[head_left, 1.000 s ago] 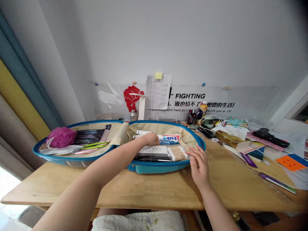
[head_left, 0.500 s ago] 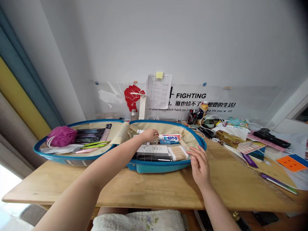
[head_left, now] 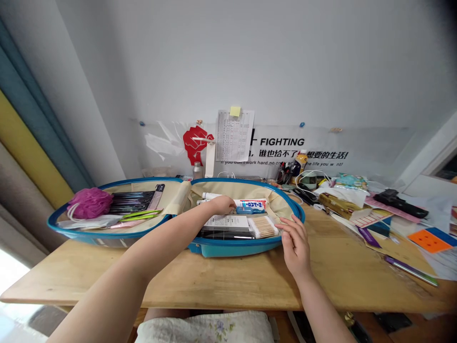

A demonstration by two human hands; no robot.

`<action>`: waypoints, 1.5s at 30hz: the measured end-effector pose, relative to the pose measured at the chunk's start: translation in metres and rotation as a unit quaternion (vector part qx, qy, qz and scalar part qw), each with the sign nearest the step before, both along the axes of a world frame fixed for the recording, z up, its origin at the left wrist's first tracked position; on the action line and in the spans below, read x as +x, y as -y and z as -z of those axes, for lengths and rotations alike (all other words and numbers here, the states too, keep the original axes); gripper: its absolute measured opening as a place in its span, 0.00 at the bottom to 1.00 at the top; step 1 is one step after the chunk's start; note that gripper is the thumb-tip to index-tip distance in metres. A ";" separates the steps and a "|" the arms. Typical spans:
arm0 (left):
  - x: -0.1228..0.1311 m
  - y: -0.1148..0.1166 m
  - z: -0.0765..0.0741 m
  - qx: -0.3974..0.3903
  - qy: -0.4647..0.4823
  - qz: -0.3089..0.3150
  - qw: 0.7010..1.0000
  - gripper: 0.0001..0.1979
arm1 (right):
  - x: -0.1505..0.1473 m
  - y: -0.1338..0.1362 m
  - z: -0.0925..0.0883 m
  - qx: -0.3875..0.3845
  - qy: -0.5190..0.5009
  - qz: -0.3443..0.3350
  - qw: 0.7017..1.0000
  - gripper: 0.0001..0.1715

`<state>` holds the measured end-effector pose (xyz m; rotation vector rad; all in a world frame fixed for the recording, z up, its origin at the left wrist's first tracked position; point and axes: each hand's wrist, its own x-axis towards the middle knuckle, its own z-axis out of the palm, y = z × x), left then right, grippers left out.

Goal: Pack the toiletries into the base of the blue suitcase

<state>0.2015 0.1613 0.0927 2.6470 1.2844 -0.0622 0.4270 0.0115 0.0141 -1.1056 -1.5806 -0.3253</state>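
An open blue-rimmed travel case [head_left: 235,249] lies on the table, lined in beige. My left hand [head_left: 223,205] reaches into its right half, fingers curled down beside a white tube [head_left: 212,196] and just short of a small blue bottle [head_left: 250,210] lying on a toothpaste tube [head_left: 253,203]. Whether it grips anything is hidden. My right hand [head_left: 294,240] rests its spread fingertips on the case rim, next to a box of cotton swabs [head_left: 263,227]. The left half holds a pink bath sponge [head_left: 90,203] and green-handled tools [head_left: 141,215].
The wooden table [head_left: 221,282] extends in front of the case. To the right lie papers, a purple pen [head_left: 410,270], an orange card [head_left: 430,240], cables and a bottle [head_left: 301,162]. A transparent slogan sheet [head_left: 285,143] covers the wall behind.
My left hand has dropped slightly toward the case floor since half a second ago. The small blue bottle sits a little further right. My right hand has barely moved.
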 end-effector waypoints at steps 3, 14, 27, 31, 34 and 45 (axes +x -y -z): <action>0.002 0.000 0.001 0.001 -0.012 0.015 1.000 0.13 | 0.000 0.000 0.000 -0.004 -0.003 0.000 1.000 0.15; 0.010 0.004 0.005 -0.010 -0.006 -0.011 1.000 0.08 | 0.000 0.000 0.001 -0.013 -0.008 -0.002 1.000 0.15; -0.002 -0.006 -0.012 0.002 0.113 -0.154 0.982 0.22 | 0.000 0.000 0.000 -0.013 -0.015 0.001 1.000 0.16; -0.002 -0.002 -0.008 -0.023 0.098 -0.112 0.989 0.20 | 0.000 0.000 0.000 -0.013 -0.014 0.004 1.000 0.15; -0.002 0.001 -0.006 -0.013 0.076 -0.080 0.994 0.18 | 0.000 0.000 0.000 -0.011 -0.006 0.003 1.000 0.15; 0.008 0.011 -0.004 0.036 -0.042 -0.039 0.998 0.17 | 0.000 0.000 0.000 0.002 -0.002 -0.002 1.000 0.14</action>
